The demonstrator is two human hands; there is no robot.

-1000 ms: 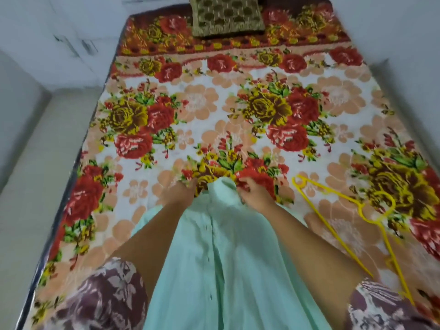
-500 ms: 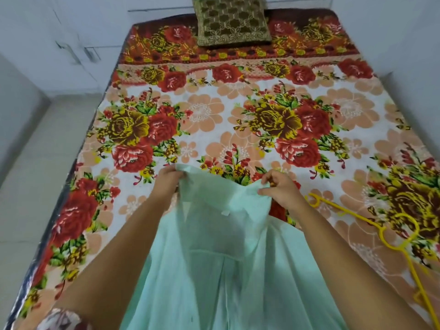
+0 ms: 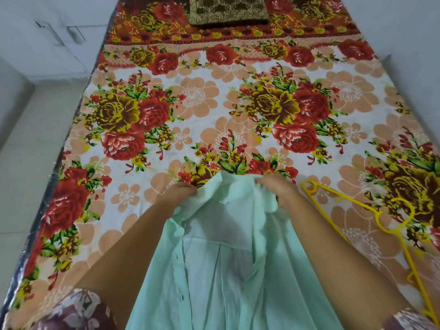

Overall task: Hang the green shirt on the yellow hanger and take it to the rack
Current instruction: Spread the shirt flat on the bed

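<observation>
A pale green shirt [image 3: 228,265] hangs open in front of me over the near edge of the bed, its inner lining and button placket showing. My left hand [image 3: 179,194] grips the collar area on the left side. My right hand [image 3: 279,189] grips the same top edge on the right. The yellow hanger [image 3: 390,225] lies flat on the bedspread just to the right of my right forearm, hook pointing right, not touched by either hand.
The bed [image 3: 202,110] carries a floral red, yellow and peach spread. A dark patterned cushion [image 3: 228,9] sits at its head. White walls run along the left and right sides, with pale floor [image 3: 26,163] to the left.
Both hands, still holding the shirt's top edge, have come lower and closer to me. The shirt front has spread open further. The camera has tilted slightly.
</observation>
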